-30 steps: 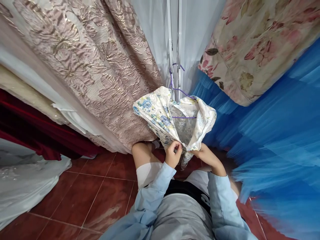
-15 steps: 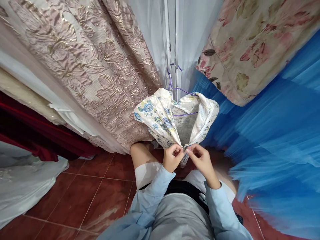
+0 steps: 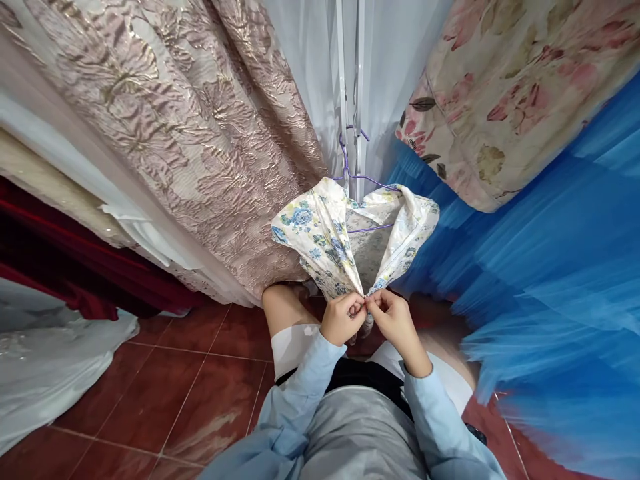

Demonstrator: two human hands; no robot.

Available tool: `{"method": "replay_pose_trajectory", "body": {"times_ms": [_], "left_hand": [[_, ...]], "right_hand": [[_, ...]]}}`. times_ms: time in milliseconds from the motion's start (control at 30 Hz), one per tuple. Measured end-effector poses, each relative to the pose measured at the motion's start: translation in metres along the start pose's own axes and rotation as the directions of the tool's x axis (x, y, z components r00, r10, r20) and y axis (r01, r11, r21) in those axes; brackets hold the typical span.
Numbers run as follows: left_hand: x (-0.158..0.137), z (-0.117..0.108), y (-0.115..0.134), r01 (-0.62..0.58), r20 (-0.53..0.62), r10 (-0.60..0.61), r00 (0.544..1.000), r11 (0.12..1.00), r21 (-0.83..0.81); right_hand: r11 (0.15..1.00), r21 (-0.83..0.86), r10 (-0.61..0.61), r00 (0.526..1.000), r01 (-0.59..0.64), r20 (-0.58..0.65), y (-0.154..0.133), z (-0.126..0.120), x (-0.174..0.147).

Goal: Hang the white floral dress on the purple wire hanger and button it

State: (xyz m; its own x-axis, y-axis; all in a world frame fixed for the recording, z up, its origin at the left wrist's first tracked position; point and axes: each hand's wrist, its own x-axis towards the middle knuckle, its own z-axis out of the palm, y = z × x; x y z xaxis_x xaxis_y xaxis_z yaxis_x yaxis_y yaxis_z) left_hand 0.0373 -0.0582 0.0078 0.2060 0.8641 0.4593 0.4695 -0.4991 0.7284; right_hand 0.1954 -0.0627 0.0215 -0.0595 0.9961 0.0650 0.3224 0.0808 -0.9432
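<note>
A white blouse [image 3: 327,233] with blue and yellow flowers hangs in front of me on a thin purple hanger [image 3: 370,180]. Its front gapes in a V, showing the greyish inside. At the bottom of the V, my left hand [image 3: 343,317] pinches the left front edge between thumb and fingers. My right hand [image 3: 393,320] is closed on the right front edge, its fingertips nearly touching those of the left. Whatever small fastening lies between the fingertips is too hidden to make out. The lower part of the blouse is mostly behind my hands.
The hanger hooks onto a white metal stand [image 3: 351,87]. On the left hang a pink brocade gown [image 3: 200,133], dark red fabric [image 3: 50,253] and white fabric [image 3: 60,360]. To the right are a pink floral cloth [image 3: 515,100] and blue tulle [image 3: 540,267]. Red tiles [image 3: 200,400] cover the floor.
My right hand has shifted left and turned inward, drawing the right front edge against the left one. The left hand has moved slightly down. The view has shifted a little.
</note>
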Motion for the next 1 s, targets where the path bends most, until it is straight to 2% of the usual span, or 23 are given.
{"method": "replay_pose_trajectory", "body": {"times_ms": [133,267,367,500,567,667,800,933,1000], "left_hand": [[0.002,0.0,-0.006,-0.003,0.003,0.003,1.0,0.999,-0.047],[0.002,0.005,-0.012,0.058,-0.054,-0.06,0.997,0.998,-0.033],[0.001,0.01,-0.012,0.061,-0.058,-0.063,0.996,0.998,-0.027],[0.001,0.012,-0.009,0.079,-0.066,-0.081,0.995,0.997,-0.022],[0.002,0.011,-0.007,0.099,-0.065,-0.1,0.993,0.995,-0.013],[0.001,0.011,-0.005,0.136,-0.033,-0.136,0.99,0.991,-0.005],[-0.001,0.012,-0.007,0.177,0.014,-0.177,0.984,0.984,-0.015],[0.002,0.006,-0.012,0.23,0.002,-0.231,0.973,0.973,0.005],[0.003,0.003,-0.015,0.242,0.001,-0.242,0.97,0.97,0.019]], "right_hand": [[0.996,0.083,0.043,0.998,-0.039,-0.043,0.006,0.01,0.002],[0.983,0.149,0.107,0.994,-0.106,0.003,0.014,0.013,0.004],[0.973,0.174,0.149,0.988,-0.153,0.036,0.016,0.014,0.004],[0.909,0.325,0.23,0.965,-0.26,0.129,0.011,0.017,0.001],[0.866,0.411,0.255,0.958,-0.286,0.128,0.004,0.019,0.001],[0.863,0.463,0.213,0.977,-0.202,0.029,-0.015,0.016,0.014],[0.904,0.424,0.097,0.993,-0.06,-0.066,-0.053,0.006,0.065],[0.957,0.259,-0.097,0.986,0.13,-0.135,-0.099,-0.001,0.13],[0.965,0.183,-0.161,0.976,0.187,-0.148,-0.119,-0.002,0.155]]}}
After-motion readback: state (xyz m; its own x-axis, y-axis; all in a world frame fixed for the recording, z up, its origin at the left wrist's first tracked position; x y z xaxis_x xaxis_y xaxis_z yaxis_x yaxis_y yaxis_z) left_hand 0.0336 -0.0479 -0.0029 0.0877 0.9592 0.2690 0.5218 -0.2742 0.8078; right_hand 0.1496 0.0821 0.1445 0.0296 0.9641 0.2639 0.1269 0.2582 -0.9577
